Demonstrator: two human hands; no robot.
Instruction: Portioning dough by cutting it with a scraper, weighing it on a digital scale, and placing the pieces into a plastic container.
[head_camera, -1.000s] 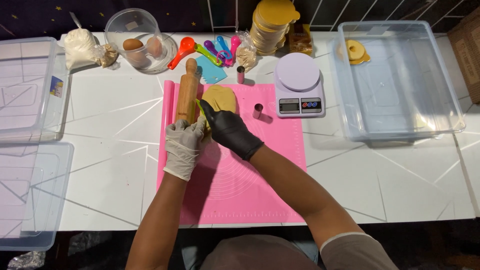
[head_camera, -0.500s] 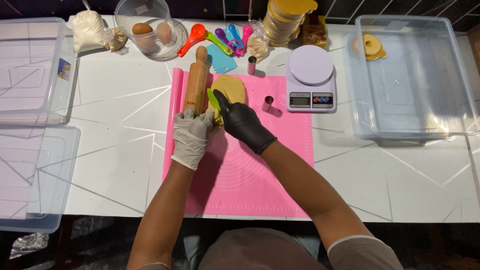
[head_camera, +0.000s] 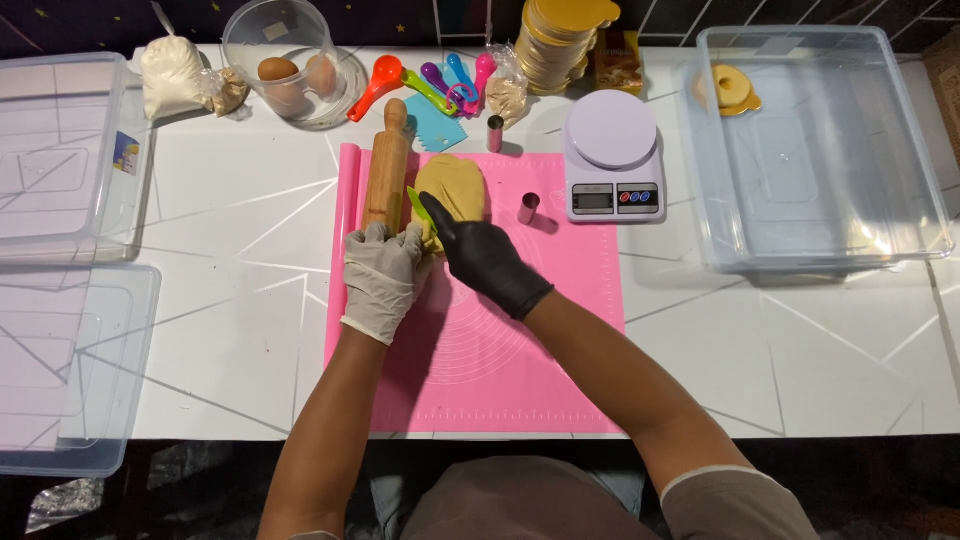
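The white table (head_camera: 250, 290) carries a pink silicone mat (head_camera: 520, 350) at its centre, with clear plastic bins to either side and a small digital scale (head_camera: 612, 158) just off the mat's upper right corner. On the mat's upper part lies a flattened piece of yellow dough (head_camera: 455, 185), with a wooden rolling pin (head_camera: 385, 170) just to its left, lying lengthwise along the mat's left edge.

The right hand (head_camera: 485, 260), in a black glove, has its fingers closed around a green plastic knife (head_camera: 422, 208), the blade angled at the near left edge of the dough. The left hand (head_camera: 385, 275), in a white glove, sits beside it, fingers curled at that same edge, apparently pinching or steadying the dough; whether it holds a cut piece I cannot tell.

To cut well here, I judge the left fingers should keep the dough from sliding while staying clear of the blade's line, and the knife should press straight down to the mat rather than drag, so the soft sheet does not stretch or tear. A small metal ring cutter (head_camera: 528, 207) stands just right of the dough.
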